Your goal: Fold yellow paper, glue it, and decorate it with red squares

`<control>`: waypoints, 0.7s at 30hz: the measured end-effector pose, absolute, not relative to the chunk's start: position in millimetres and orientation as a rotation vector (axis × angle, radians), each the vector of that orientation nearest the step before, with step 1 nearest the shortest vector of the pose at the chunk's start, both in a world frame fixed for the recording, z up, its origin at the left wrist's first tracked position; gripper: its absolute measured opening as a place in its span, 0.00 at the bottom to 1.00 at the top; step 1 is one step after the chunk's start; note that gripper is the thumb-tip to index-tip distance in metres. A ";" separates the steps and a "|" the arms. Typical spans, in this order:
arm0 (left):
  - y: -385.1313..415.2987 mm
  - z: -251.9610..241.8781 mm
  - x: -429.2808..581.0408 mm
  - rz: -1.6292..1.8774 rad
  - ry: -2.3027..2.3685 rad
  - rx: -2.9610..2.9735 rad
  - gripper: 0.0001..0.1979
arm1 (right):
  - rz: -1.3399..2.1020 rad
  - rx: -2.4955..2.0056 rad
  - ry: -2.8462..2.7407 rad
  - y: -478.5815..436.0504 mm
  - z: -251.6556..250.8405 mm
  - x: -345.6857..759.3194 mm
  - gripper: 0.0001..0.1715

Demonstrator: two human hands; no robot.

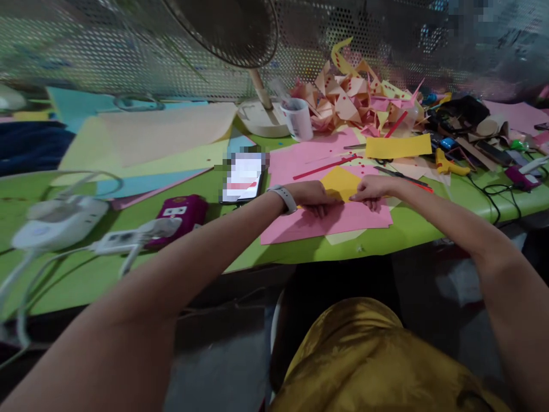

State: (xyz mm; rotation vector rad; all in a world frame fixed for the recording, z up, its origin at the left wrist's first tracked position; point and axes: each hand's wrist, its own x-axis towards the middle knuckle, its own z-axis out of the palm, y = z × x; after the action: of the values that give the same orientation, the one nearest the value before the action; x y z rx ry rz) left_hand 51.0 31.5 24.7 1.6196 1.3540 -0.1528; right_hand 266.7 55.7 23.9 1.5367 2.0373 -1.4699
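My left hand [314,198], with a white watch on the wrist, presses down on the left edge of a small yellow paper [341,182]. My right hand [372,190] pinches the same paper's right corner. The yellow paper lies on a pink sheet [326,223] on the green table [86,274]. Both hands have their fingers closed flat against the paper.
A phone [243,177] lies left of the hands, with a magenta box [182,213] and white power strip [124,240] further left. Behind stand a fan base [261,117], a white cup [298,119], a pile of folded paper shapes [355,94], scissors [392,171] and a yellow glue gun [448,165].
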 end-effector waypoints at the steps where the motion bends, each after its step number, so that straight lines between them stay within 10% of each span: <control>1: 30.9 24.6 45.1 -0.161 1.356 1.596 0.24 | -1.483 1.537 2.041 56.6 22.5 269.3 0.27; 21: -1.6 49.8 -64.3 -0.172 1.655 1.692 0.34 | -1.181 1.442 2.569 33.6 37.1 277.5 0.16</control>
State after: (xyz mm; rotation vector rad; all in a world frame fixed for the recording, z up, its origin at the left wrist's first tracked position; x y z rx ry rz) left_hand -64.3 -1.6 49.8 1.6920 1.6555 -0.1718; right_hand 277.5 33.6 37.1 1.4415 2.5686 -1.1808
